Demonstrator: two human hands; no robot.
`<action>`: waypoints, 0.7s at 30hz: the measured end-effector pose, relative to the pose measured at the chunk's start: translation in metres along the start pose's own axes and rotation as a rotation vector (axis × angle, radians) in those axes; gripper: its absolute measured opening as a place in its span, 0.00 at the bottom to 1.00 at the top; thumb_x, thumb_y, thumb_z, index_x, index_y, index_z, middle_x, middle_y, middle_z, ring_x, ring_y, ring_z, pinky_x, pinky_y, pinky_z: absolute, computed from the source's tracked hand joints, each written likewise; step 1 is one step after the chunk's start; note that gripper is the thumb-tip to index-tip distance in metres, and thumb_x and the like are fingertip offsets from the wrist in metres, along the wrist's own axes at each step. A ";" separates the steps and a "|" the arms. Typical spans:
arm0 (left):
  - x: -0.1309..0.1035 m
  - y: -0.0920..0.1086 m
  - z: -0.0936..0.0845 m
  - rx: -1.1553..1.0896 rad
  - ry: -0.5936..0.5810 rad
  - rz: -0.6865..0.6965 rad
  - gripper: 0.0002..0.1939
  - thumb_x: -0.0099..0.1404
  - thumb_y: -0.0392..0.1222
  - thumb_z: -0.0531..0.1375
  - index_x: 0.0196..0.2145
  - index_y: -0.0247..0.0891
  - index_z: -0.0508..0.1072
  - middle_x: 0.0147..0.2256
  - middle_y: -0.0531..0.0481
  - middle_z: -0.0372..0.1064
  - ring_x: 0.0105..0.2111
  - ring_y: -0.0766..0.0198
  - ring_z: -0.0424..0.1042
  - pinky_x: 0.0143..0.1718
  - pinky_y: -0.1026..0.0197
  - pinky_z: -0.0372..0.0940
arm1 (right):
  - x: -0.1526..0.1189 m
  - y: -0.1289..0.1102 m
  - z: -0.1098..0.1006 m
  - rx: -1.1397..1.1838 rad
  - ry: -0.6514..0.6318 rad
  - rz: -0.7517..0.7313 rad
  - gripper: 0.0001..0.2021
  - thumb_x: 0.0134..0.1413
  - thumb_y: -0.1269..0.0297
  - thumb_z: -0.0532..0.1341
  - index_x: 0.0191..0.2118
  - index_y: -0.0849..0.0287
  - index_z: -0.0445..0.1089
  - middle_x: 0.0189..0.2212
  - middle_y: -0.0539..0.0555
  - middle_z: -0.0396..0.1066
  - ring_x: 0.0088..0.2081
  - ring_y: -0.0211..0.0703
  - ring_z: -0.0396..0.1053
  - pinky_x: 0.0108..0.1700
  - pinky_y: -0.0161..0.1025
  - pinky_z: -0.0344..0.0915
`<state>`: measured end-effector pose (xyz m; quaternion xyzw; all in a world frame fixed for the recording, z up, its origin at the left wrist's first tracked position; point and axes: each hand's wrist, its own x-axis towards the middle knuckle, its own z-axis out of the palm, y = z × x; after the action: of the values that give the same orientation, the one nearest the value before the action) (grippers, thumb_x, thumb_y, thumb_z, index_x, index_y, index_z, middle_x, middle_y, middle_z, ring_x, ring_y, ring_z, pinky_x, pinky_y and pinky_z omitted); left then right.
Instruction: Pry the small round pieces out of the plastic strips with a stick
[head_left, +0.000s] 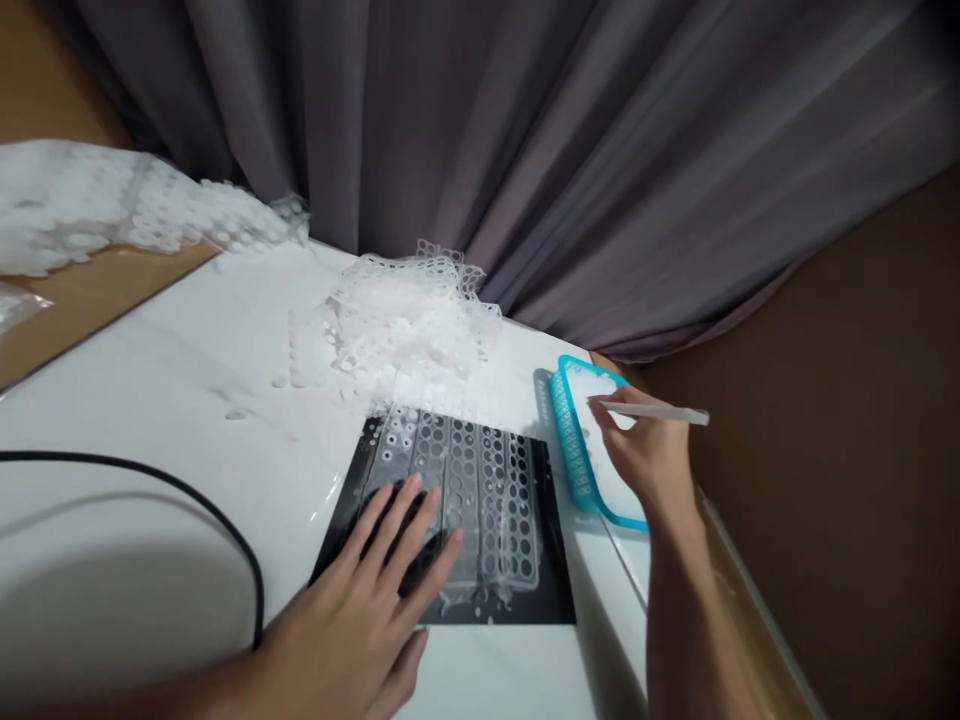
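My left hand lies with spread fingers on a clear plastic sheet with rows of round holes. Beneath that sheet is a black mat; part of both is hidden by the hand. Some small white round pieces sit in the sheet's far left rows. My right hand grips a slim white pen-like stick, its tip hidden near the fingers. This hand hovers over a blue plastic basket with a white inside; whether it touches the basket I cannot tell.
A heap of white perforated sheet scraps lies behind the mat. More white dotted sheeting rests on brown cardboard at the left. A black cable curves across the white table. Grey curtains hang at the back.
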<state>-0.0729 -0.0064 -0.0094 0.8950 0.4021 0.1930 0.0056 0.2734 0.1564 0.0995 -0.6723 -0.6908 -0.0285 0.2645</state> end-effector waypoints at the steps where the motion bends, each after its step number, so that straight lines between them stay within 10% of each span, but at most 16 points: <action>1: 0.001 0.000 0.000 0.000 -0.003 -0.005 0.44 0.76 0.62 0.57 0.80 0.43 0.51 0.78 0.37 0.49 0.79 0.34 0.42 0.77 0.32 0.34 | -0.005 -0.011 0.004 0.115 -0.039 -0.048 0.11 0.64 0.55 0.68 0.36 0.56 0.82 0.36 0.58 0.84 0.37 0.55 0.81 0.40 0.47 0.73; 9: 0.000 0.001 0.006 0.001 -0.043 -0.013 0.45 0.76 0.64 0.57 0.80 0.43 0.50 0.76 0.32 0.55 0.78 0.28 0.47 0.76 0.29 0.33 | -0.047 -0.121 0.074 0.785 -0.469 -0.431 0.04 0.71 0.63 0.67 0.41 0.52 0.80 0.45 0.54 0.84 0.48 0.47 0.82 0.53 0.48 0.80; 15: -0.002 -0.001 0.007 0.025 -0.062 0.025 0.46 0.69 0.48 0.62 0.80 0.41 0.53 0.72 0.32 0.62 0.74 0.29 0.56 0.75 0.30 0.34 | -0.060 -0.129 0.120 0.770 -0.570 -0.674 0.08 0.74 0.67 0.63 0.40 0.52 0.78 0.49 0.54 0.83 0.53 0.45 0.80 0.56 0.48 0.80; 21: 0.003 -0.001 -0.001 0.053 -0.076 0.051 0.43 0.69 0.48 0.61 0.77 0.37 0.57 0.69 0.28 0.66 0.69 0.28 0.65 0.72 0.31 0.38 | -0.064 -0.123 0.123 0.695 -0.534 -0.830 0.08 0.74 0.73 0.61 0.47 0.56 0.77 0.56 0.58 0.80 0.58 0.48 0.76 0.58 0.52 0.79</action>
<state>-0.0723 -0.0034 -0.0076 0.9115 0.3836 0.1483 -0.0077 0.1143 0.1351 0.0065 -0.2047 -0.9068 0.2681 0.2530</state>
